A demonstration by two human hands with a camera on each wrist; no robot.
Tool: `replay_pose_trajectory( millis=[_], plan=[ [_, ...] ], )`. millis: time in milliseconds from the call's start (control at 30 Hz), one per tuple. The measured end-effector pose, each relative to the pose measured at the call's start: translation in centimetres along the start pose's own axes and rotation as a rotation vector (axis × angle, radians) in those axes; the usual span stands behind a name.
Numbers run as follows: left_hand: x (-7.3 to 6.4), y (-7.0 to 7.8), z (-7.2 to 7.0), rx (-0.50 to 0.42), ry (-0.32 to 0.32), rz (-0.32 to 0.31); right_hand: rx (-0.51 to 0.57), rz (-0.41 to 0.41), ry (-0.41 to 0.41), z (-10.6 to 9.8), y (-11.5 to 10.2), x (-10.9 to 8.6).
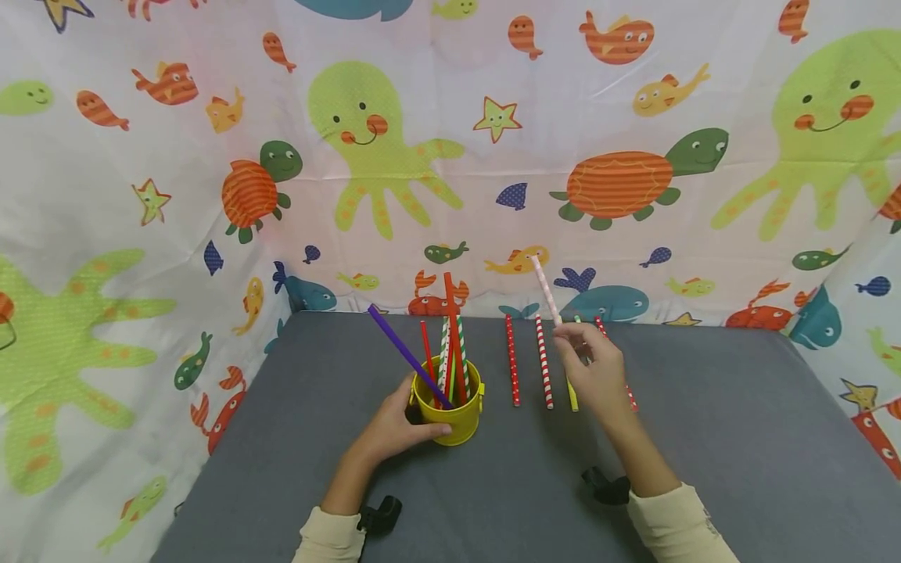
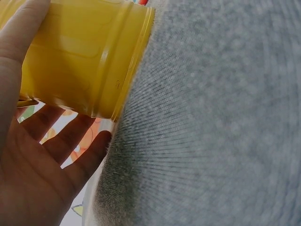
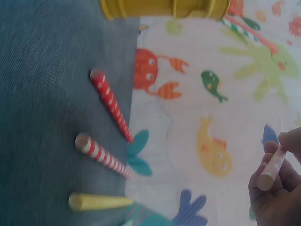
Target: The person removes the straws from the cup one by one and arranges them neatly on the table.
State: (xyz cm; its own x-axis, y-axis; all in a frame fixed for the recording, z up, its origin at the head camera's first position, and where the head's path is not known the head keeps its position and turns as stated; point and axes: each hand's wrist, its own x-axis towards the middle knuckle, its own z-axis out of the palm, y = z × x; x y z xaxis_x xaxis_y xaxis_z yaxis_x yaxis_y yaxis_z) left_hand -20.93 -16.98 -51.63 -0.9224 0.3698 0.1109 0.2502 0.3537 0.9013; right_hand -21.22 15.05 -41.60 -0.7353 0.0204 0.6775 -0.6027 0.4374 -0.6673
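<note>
My left hand (image 1: 392, 426) holds a small yellow bucket (image 1: 459, 430) at its side, with the thumb across the front and the fingers round the far side. The bucket stands upright on the grey table with several paper straws in it. Among them a purple straw (image 1: 401, 348) leans left, beside a tall red straw (image 1: 453, 320) and green-and-white striped ones. Raised above the table, my right hand (image 1: 594, 375) pinches a pale pink patterned straw (image 1: 546, 291) near its lower end; the right wrist view shows its open end (image 3: 266, 182) between thumb and fingers.
Right of the bucket lie a red dotted straw (image 1: 512, 363), a red-and-white striped straw (image 1: 543, 363) and a yellow straw (image 1: 572, 397). Another red straw (image 1: 633, 400) is partly hidden by the right hand. A sea-animal curtain (image 1: 436, 211) rises behind the grey table (image 1: 281, 469).
</note>
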Motion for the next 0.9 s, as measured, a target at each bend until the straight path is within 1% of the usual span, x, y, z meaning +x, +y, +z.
replay_pose_trajectory(
  millis=[33,100,133,233,333,467,633,767,900],
  plan=[
    [0.0,0.0,0.0,0.000,-0.001,0.000,-0.012,-0.009,0.010,-0.3,0.4,-0.1],
    [0.0,-0.1,0.1,0.001,-0.002,-0.010,-0.045,-0.018,0.025,-0.9,2.0,-0.3],
    [0.0,-0.2,0.1,0.000,-0.002,-0.014,-0.052,-0.012,0.030,-1.3,2.9,-0.5],
    [0.0,-0.3,0.1,0.001,0.000,-0.019,-0.117,0.031,0.032,-2.5,5.5,-1.0],
    [0.0,-0.2,0.0,0.003,-0.003,-0.022,-0.168,0.083,0.035,-3.8,6.5,-1.2],
    [0.1,-0.1,0.0,0.006,0.000,-0.027,-0.233,0.155,0.027,-5.2,7.0,-1.4],
    [0.1,0.0,-0.1,0.012,0.004,-0.024,-0.317,0.260,-0.053,-6.7,7.8,-1.7],
    [0.2,-0.1,-0.1,0.011,-0.002,-0.027,-0.397,0.345,-0.152,-7.8,8.9,-1.8],
    [0.1,-0.1,0.0,0.003,-0.004,-0.037,-0.474,0.407,-0.260,-8.7,10.2,-1.7]
  ],
)
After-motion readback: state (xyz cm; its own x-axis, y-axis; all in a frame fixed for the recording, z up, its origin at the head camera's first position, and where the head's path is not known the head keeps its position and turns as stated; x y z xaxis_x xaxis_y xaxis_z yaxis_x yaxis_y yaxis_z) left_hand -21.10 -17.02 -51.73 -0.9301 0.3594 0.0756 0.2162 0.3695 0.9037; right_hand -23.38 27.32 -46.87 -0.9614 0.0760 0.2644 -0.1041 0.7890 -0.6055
